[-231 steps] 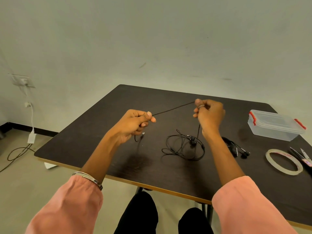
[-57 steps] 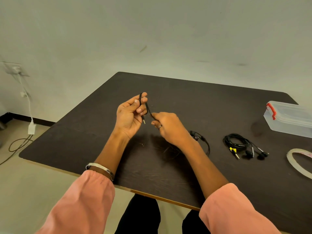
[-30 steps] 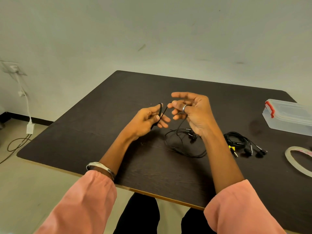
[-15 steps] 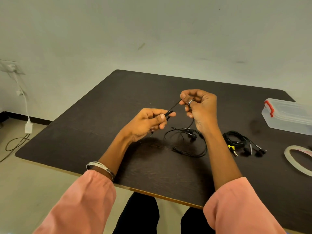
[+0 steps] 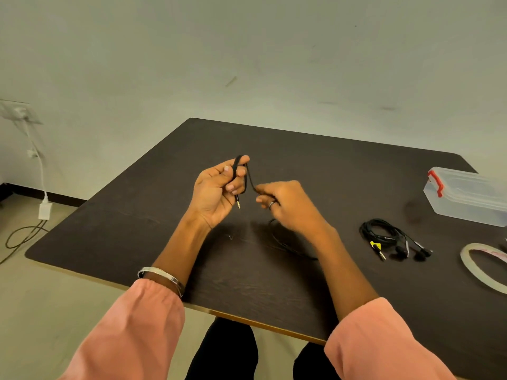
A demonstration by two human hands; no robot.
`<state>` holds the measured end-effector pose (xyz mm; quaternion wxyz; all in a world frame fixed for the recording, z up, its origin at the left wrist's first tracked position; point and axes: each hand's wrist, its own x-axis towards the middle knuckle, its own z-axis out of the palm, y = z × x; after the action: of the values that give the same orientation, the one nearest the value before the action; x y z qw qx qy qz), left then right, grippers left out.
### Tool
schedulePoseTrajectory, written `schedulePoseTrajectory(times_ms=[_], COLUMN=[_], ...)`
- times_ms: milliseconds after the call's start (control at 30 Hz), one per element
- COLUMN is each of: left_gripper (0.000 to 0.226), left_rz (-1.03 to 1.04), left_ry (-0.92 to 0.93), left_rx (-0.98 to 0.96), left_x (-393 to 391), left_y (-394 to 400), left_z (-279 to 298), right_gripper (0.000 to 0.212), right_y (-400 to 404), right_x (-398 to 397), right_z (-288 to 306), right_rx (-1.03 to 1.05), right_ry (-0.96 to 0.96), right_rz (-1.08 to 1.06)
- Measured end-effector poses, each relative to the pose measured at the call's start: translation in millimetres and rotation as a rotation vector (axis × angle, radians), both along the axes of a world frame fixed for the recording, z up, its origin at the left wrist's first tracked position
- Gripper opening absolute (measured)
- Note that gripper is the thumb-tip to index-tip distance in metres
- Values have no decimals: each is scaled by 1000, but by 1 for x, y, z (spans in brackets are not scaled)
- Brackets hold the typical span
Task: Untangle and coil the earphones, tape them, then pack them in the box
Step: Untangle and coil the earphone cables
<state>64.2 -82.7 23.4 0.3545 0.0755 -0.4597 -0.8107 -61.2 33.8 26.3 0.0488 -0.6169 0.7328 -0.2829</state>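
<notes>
My left hand [image 5: 216, 192] is raised over the dark table [image 5: 315, 160] and pinches a few loops of a black earphone cable [image 5: 248, 175] between thumb and fingers; the gold jack plug hangs below the fingers. My right hand [image 5: 290, 205] sits just right of it, fingers closed on the same cable. The rest of that cable trails on the table under my right wrist, mostly hidden. A second black earphone set [image 5: 389, 237] lies coiled to the right. The clear plastic box [image 5: 466, 196] with red clips stands closed at the far right.
A roll of clear tape [image 5: 482, 267] lies at the right edge, partly cut off. The table's near edge runs just above my knees. A wall socket with a white adapter and cables is at the left, on wall and floor.
My right hand dropped from above the table and came close to my left hand. My left hand turned palm-up and the cable now loops over its fingers.
</notes>
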Motion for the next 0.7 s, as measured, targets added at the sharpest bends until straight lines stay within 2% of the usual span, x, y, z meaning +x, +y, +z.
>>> schedulePoseTrajectory(times_ms=[67,133,267,367,467,567,633,700], left_gripper=[33,29,20,18,24,23,23,29], left_rz=[76,151,243,251,234,206,140,52], left_ry=[-44,-89,-138,-215,-292,-422,-484,-492], left_rx=[21,33,21,-103,-213,-457,-587,-639], left_x=[-1,-2,-4,-7,-9,-9,-9,-9], left_y=[-2,-4,-4,-2,3,5,7,11], left_z=[-2,-3,-4,-7,-8,-11,-12,-12], right_gripper=[17,16,16,16,17,15,11,11], right_y=[-3,-3,-2,0,4,11,14,16], right_x=[9,16,20,17,13,14,15,11], right_z=[-2,-1,3,5,9,15,20,26], right_rx=[121,174,173,61,-73,-206,-311,-393], right_ry=[190,275,295,282,105,-156,-360,-504], right_rz=[67,119,168,160,97,54,27,-20])
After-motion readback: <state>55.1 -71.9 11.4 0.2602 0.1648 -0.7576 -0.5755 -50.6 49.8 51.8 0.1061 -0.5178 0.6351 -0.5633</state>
